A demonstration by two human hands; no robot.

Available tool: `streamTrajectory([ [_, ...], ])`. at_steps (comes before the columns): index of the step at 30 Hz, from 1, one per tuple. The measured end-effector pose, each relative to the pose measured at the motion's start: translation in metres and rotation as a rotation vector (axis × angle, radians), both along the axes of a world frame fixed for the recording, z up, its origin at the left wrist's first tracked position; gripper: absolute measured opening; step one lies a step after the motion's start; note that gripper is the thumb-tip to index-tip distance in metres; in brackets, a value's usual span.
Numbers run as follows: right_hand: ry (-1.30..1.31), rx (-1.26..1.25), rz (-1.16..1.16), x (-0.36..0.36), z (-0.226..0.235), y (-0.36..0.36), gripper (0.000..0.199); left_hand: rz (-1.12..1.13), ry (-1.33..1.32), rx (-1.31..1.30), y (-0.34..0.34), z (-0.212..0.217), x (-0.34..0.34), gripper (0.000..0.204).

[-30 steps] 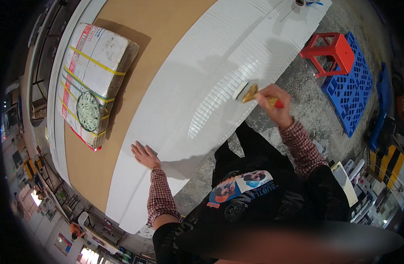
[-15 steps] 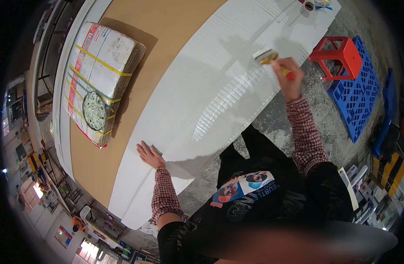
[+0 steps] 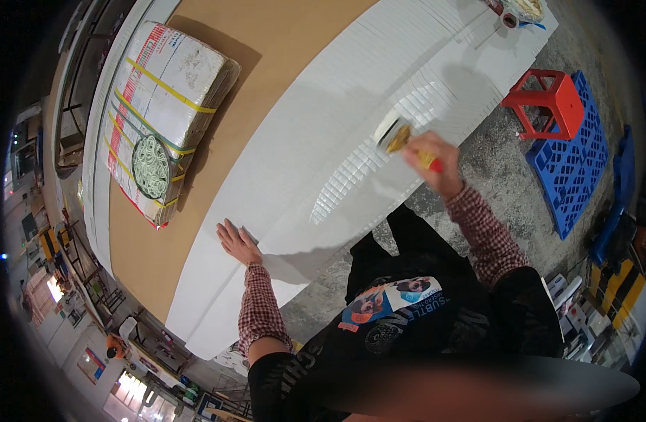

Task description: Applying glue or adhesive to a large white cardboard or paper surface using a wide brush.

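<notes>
My right hand (image 3: 441, 163) grips the handle of a wide paintbrush (image 3: 392, 135), whose pale bristles touch or hover just over a long white ribbed sheet (image 3: 266, 183); the exact contact is hard to see. A curved glossy strip (image 3: 347, 172), wet-looking and crossed by ribs, runs along the sheet under and below the brush. Flat on the sheet's lower left part lies my left hand (image 3: 238, 243), fingers stretched out and holding nothing. Both forearms wear checked sleeves.
Beyond the sheet, a brown board (image 3: 280, 49) bears a strapped white package (image 3: 178, 70) with a round dish of pale green rings (image 3: 152, 167). A small brown-rimmed container (image 3: 509, 20) sits top right. A red stool (image 3: 562, 109) and blue pallet (image 3: 572, 169) stand right.
My right hand has swept the brush left and down along the sheet, over the glossy strip. My left hand has stayed flat in place. The view has shifted slightly.
</notes>
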State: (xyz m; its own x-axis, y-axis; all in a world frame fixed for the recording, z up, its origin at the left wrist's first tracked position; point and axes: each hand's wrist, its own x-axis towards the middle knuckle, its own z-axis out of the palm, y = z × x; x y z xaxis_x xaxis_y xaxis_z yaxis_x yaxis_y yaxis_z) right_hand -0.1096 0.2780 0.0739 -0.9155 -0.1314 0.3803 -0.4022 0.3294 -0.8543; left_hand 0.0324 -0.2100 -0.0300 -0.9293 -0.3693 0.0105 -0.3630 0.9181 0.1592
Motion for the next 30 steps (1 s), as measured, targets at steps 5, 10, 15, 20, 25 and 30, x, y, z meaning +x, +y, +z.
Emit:
streamTrajectory([
  [5,-0.236,0.005,-0.203,0.02,-0.01,0.0,0.008,0.024,-0.039,0.015,-0.001,-0.001,0.0,0.051],
  [10,-0.407,0.054,0.105,0.007,0.013,0.005,0.012,-0.007,0.013,-0.028,-0.001,-0.002,-0.001,0.051],
  [15,-0.172,0.026,-0.357,-0.018,0.028,0.029,0.011,-0.012,0.022,-0.035,0.0,-0.001,-0.001,0.05],
  [20,-0.158,0.052,-0.421,-0.027,-0.002,0.06,0.008,0.021,-0.048,-0.003,-0.001,-0.001,0.0,0.051],
  [25,-0.138,0.047,-0.339,-0.028,-0.005,0.064,0.008,-0.011,0.015,0.006,-0.001,-0.002,0.0,0.05],
  [30,-0.132,0.062,-0.236,-0.032,0.007,0.061,0.007,-0.014,0.016,0.004,0.001,-0.001,-0.002,0.05],
])
